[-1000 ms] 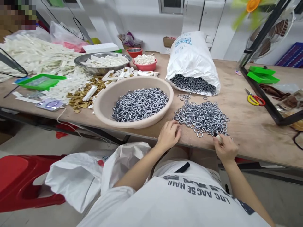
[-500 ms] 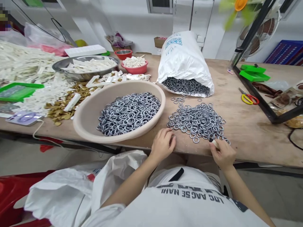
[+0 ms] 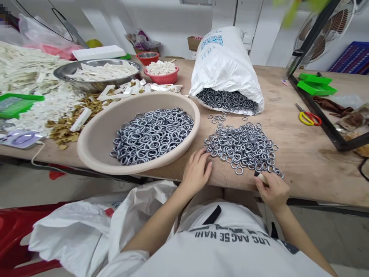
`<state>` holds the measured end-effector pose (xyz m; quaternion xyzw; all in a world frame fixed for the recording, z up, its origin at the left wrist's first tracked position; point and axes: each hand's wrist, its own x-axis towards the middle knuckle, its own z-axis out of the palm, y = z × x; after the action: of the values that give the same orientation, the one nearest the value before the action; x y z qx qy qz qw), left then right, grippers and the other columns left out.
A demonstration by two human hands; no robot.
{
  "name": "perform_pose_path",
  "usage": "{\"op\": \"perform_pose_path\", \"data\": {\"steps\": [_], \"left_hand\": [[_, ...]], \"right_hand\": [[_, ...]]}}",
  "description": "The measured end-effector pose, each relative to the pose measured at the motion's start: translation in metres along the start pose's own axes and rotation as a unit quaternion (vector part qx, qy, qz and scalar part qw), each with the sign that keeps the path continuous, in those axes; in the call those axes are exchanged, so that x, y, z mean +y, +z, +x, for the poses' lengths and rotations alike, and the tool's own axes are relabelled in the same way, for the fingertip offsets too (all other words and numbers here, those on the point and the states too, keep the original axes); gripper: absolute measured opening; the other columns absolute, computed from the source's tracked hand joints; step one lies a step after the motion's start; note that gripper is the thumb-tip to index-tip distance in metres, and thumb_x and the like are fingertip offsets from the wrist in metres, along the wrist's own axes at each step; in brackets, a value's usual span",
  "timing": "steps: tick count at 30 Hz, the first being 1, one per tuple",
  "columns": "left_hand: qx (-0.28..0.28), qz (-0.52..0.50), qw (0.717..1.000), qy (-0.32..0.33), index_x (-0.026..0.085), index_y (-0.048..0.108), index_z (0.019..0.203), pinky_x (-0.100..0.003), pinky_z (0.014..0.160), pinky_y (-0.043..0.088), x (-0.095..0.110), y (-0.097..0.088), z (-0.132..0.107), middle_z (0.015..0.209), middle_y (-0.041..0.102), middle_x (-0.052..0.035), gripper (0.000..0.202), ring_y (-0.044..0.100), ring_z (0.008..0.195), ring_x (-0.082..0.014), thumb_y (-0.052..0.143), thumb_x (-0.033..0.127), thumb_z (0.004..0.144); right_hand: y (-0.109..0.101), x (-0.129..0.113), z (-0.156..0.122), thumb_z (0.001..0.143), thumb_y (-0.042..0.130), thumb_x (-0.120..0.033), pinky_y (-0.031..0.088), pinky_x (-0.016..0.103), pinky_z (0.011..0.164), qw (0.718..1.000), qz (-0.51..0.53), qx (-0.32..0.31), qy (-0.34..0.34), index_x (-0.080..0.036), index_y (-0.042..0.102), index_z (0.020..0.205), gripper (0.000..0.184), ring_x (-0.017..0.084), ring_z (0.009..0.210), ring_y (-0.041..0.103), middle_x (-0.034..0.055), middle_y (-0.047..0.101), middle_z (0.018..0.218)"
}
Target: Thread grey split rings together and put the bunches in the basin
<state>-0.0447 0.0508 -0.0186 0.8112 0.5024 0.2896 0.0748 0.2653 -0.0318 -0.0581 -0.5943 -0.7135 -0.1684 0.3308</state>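
Your right grip [image 3: 272, 194] is closed on a short cream-coloured cylindrical piece with a dark end [image 3: 261, 177], which points left, just beside the lower-right edge of the loose pile of grey metal rings [image 3: 240, 148] on the plywood tabletop [image 3: 302, 169]. Your left grip [image 3: 196, 173] is half open and empty, its fingertips at the pile's left edge — it has moved up there since the earlier frame.

Glossy grey metal rings [image 3: 239, 148] lie on a matt, rough-grained wooden worktop [image 3: 305, 161]. The round beige basin [image 3: 86, 154] is smooth matt plastic, the white sack [image 3: 225, 57] woven plastic, and the far-left round bowl [image 3: 86, 86] polished steel.
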Motion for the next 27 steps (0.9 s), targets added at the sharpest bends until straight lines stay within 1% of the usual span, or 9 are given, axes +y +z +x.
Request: {"op": "perform_pose_path", "data": {"steps": [2, 5, 10, 16, 20, 22, 24, 26, 27], "left_hand": [[-0.024, 0.010, 1.000, -0.006, 0.021, 0.053, 0.136, -0.051, 0.113, 0.039, -0.004, 0.001, 0.007, 0.148, 0.050, -0.0122, 0.040, 0.045, 0.135, -0.0302, 0.048, 0.027, 0.097], [-0.044, 0.032, 0.998, -0.014, 0.019, 0.054, 0.136, -0.048, 0.110, 0.043, -0.011, 0.002, 0.017, 0.141, 0.056, -0.0132, 0.040, 0.051, 0.128, -0.0298, 0.047, 0.024, 0.097], [-0.043, 0.048, 0.998, -0.015, 0.022, 0.061, 0.129, -0.043, 0.102, 0.048, -0.025, 0.002, 0.027, 0.123, 0.063, -0.0113, 0.036, 0.058, 0.113, -0.0277, 0.048, 0.021, 0.096], [-0.036, 0.056, 0.998, -0.014, 0.018, 0.057, 0.132, -0.044, 0.099, 0.049, -0.036, 0.006, 0.037, 0.124, 0.063, -0.0140, 0.036, 0.059, 0.113, -0.0284, 0.050, 0.022, 0.096], [-0.030, 0.067, 0.997, -0.020, 0.017, 0.063, 0.123, -0.045, 0.096, 0.049, -0.038, 0.007, 0.038, 0.112, 0.068, -0.0134, 0.032, 0.061, 0.106, -0.0286, 0.044, 0.017, 0.097], [-0.012, 0.031, 0.999, -0.024, 0.018, 0.065, 0.119, -0.045, 0.097, 0.048, -0.033, 0.002, 0.034, 0.112, 0.069, -0.0124, 0.030, 0.061, 0.107, -0.0279, 0.043, 0.018, 0.098], [0.014, -0.063, 0.997, -0.036, 0.020, 0.066, 0.116, -0.043, 0.097, 0.048, -0.022, -0.005, 0.027, 0.113, 0.070, -0.0107, 0.026, 0.062, 0.107, -0.0259, 0.046, 0.022, 0.098], [0.019, -0.220, 0.973, -0.062, 0.020, 0.066, 0.113, -0.038, 0.092, 0.050, -0.004, -0.012, 0.019, 0.109, 0.071, -0.0086, 0.022, 0.064, 0.101, -0.0223, 0.053, 0.028, 0.097], [0.008, -0.310, 0.947, -0.079, 0.020, 0.065, 0.111, -0.035, 0.088, 0.051, 0.007, -0.015, 0.014, 0.106, 0.071, -0.0078, 0.021, 0.065, 0.097, -0.0205, 0.056, 0.031, 0.096]], "right_hand": [[0.000, 0.001, -0.001, 0.090, 0.068, -0.036, 0.042, 0.029, 0.069, 1.000, 0.000, -0.002, 0.003, -0.019, 0.070, 0.101, 0.020, 0.018, 0.072, 0.064, 0.0058, 0.071, 0.079], [0.000, 0.002, -0.001, 0.089, 0.069, -0.035, 0.042, 0.028, 0.068, 1.000, 0.005, -0.002, 0.000, -0.019, 0.070, 0.100, 0.019, 0.018, 0.071, 0.063, 0.0051, 0.070, 0.077], [-0.002, 0.000, -0.001, 0.087, 0.072, -0.033, 0.043, 0.028, 0.068, 1.000, 0.014, 0.015, -0.009, -0.018, 0.068, 0.103, 0.022, 0.019, 0.072, 0.063, 0.0055, 0.071, 0.079], [-0.006, -0.002, -0.003, 0.085, 0.074, -0.028, 0.046, 0.028, 0.070, 0.998, 0.062, 0.031, -0.004, -0.019, 0.068, 0.106, 0.024, 0.018, 0.073, 0.064, 0.0052, 0.071, 0.081], [-0.011, -0.007, 0.004, 0.089, 0.069, -0.028, 0.046, 0.028, 0.067, 0.991, 0.127, 0.017, 0.030, -0.018, 0.068, 0.103, 0.017, 0.017, 0.071, 0.063, 0.0053, 0.069, 0.080], [-0.012, -0.015, 0.015, 0.090, 0.067, -0.029, 0.045, 0.028, 0.065, 0.986, 0.160, 0.013, 0.052, -0.019, 0.068, 0.097, 0.013, 0.017, 0.068, 0.060, 0.0037, 0.065, 0.076], [-0.009, -0.029, 0.031, 0.091, 0.065, -0.030, 0.045, 0.029, 0.066, 0.972, 0.217, -0.002, 0.092, -0.019, 0.068, 0.095, 0.012, 0.016, 0.069, 0.059, 0.0032, 0.065, 0.076], [-0.005, -0.048, 0.050, 0.092, 0.064, -0.032, 0.047, 0.030, 0.072, 0.938, 0.313, -0.037, 0.144, -0.020, 0.068, 0.100, 0.015, 0.018, 0.077, 0.062, 0.0045, 0.068, 0.086], [-0.003, -0.058, 0.060, 0.092, 0.065, -0.034, 0.048, 0.031, 0.076, 0.913, 0.370, -0.063, 0.160, -0.021, 0.068, 0.106, 0.019, 0.019, 0.084, 0.064, 0.0055, 0.070, 0.095]]}}
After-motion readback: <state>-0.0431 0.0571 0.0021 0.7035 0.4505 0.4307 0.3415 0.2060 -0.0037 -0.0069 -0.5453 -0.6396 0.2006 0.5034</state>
